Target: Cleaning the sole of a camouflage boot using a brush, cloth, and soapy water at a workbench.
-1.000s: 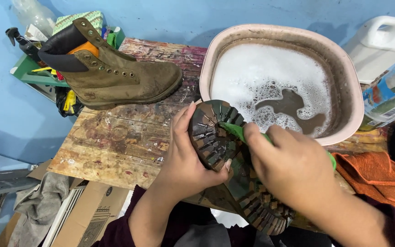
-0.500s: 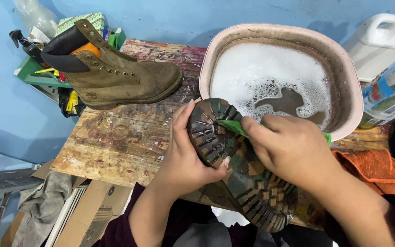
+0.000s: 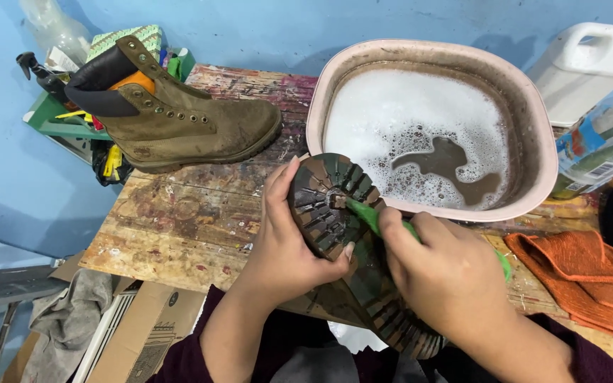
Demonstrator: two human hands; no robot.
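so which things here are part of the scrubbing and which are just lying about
In use: left hand gripping upturned boot sole; right hand holding green brush; soapy basin.

Lying about: second boot, orange cloth, white jug, cardboard box.

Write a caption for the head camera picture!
Left hand holds a boot sole up; right hand scrubs it with a green brush.
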